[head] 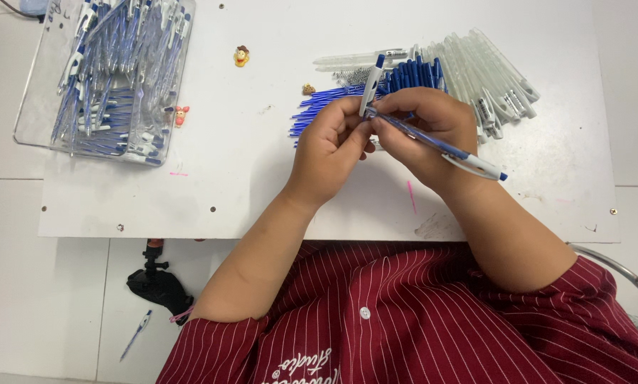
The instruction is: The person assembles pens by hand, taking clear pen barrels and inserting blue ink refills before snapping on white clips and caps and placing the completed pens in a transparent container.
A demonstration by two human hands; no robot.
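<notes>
My left hand and my right hand meet over the middle of the white table. The right hand grips a blue and white pen that slants down to the right. The left hand pinches a short white and blue pen part standing upright at the pen's upper end. Just behind the hands lie a fan of thin blue refills, a row of dark blue grips and a heap of clear pen barrels.
A clear tray holding several finished blue pens sits at the far left. Small figurine stickers dot the table. A black clamp and a fallen pen lie on the floor at lower left.
</notes>
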